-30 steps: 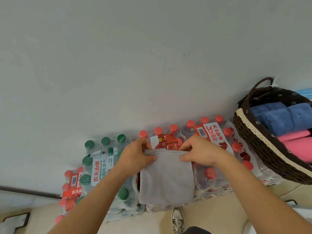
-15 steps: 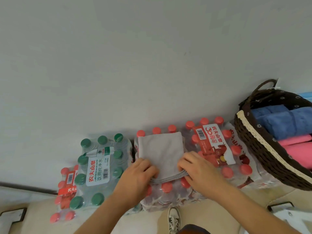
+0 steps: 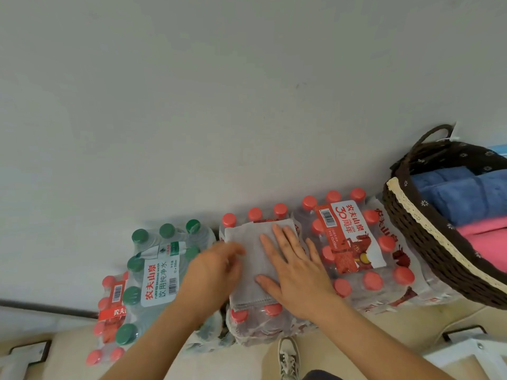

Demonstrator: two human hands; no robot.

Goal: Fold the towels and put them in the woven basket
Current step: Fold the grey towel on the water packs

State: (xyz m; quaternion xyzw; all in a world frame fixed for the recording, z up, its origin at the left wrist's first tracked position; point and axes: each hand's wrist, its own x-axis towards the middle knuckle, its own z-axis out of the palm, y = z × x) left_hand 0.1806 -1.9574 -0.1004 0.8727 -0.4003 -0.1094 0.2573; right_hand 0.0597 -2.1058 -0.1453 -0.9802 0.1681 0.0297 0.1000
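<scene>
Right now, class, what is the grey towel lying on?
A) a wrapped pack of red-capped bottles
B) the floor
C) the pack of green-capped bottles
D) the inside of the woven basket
A: the grey towel lies flat on the pack of red-capped bottles, whose caps show above and below it, and the right hand is pressed flat on top of it.

Blue towels [image 3: 461, 196] and pink towels [image 3: 485, 237] crowd the woven basket [image 3: 422, 242] beside the bottle pack [image 3: 354, 242].
</scene>
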